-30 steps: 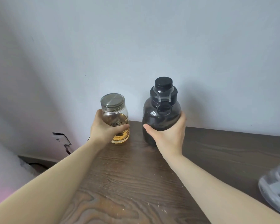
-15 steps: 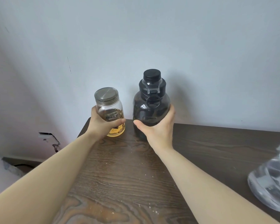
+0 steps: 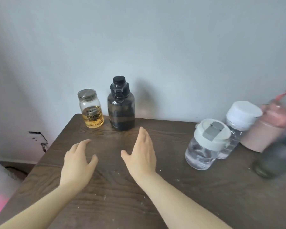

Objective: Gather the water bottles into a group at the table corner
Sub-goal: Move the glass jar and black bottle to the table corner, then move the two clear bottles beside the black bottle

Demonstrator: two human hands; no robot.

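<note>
A clear glass bottle with a metal lid and yellow print [image 3: 91,109] stands upright at the far left corner of the dark wooden table [image 3: 172,187]. Right beside it stands a dark smoky bottle with a black cap [image 3: 121,104]. My left hand [image 3: 78,160] and my right hand [image 3: 141,151] hover over the table in front of them, fingers apart, holding nothing. At the right stand a clear bottle with a white and grey lid [image 3: 206,146], a clear bottle with a white cap [image 3: 238,124], a pink bottle [image 3: 264,131] and a dark blurred bottle [image 3: 276,157].
A pale wall runs close behind the table's far edge. The table's left edge drops off to the floor, where a wall socket [image 3: 37,138] sits low on the wall. Small crumbs are scattered over the tabletop.
Both hands have let go of the glass bottle and the dark bottle and pulled back toward me. The view has widened to the right, showing more bottles.
</note>
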